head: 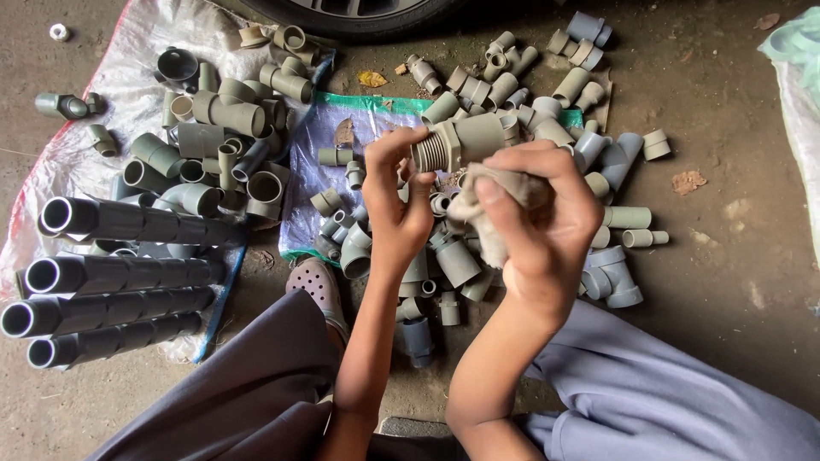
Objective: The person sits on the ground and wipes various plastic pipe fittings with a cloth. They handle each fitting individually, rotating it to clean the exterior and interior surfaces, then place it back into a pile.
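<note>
Both raised, left hand point(399, 198) pinching threaded fitting point(457, 142), right hand point(540, 218) gripping cloth point(483, 213)

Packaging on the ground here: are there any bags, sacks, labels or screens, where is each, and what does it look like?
White woven sack: left, flat under grey pipes and fittings, red edge.
Clear plastic bag: centre, flat under small fittings, green top strip.
Pale plastic bag: right edge, greenish-white, crumpled.
Labels, signs, screens: none visible.
</note>
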